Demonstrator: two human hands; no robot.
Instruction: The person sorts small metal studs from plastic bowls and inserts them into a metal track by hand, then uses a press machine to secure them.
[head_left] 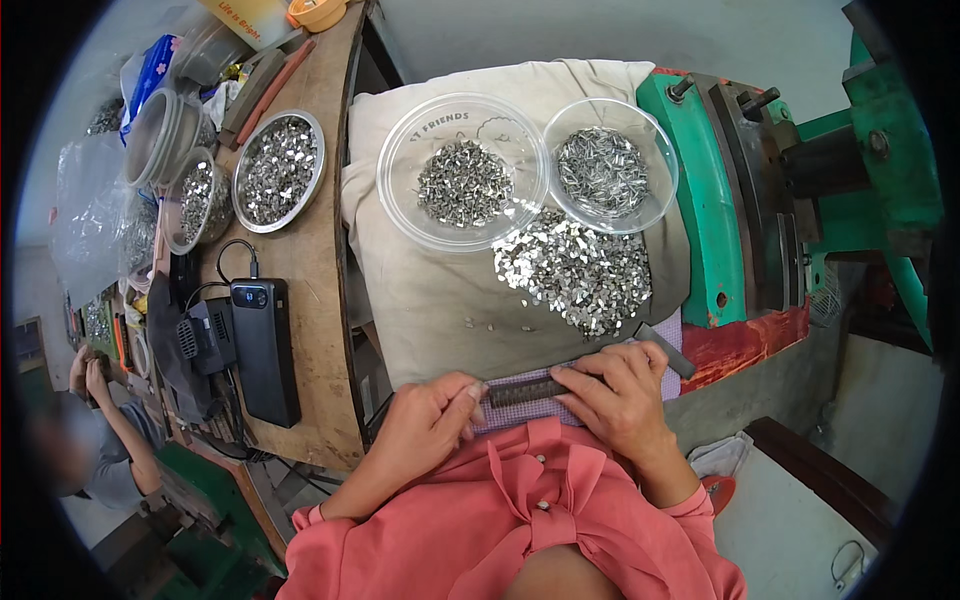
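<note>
A dark, narrow metal bar with a notched, ridged face [522, 393] lies crosswise close to my body, over a purple checked cloth [510, 414]. My left hand [437, 415] is closed, thumb and forefinger pinched at the bar's left end; whether a small piece is between them is too small to tell. My right hand [622, 392] grips the bar's right end with bent fingers. Just beyond that hand a grey flat bar [668, 350] lies at a slant. Past both hands, a loose heap of small shiny metal pieces [580, 270] spreads over the beige cloth [420, 300].
Two clear round tubs [392, 190] [668, 160] of small metal parts stand behind the heap. A green machine [700, 200] rises at right. On the wooden table [330, 330] at left are a metal bowl [318, 190] and a black power bank [265, 350]. Another person [130, 450] sits far left.
</note>
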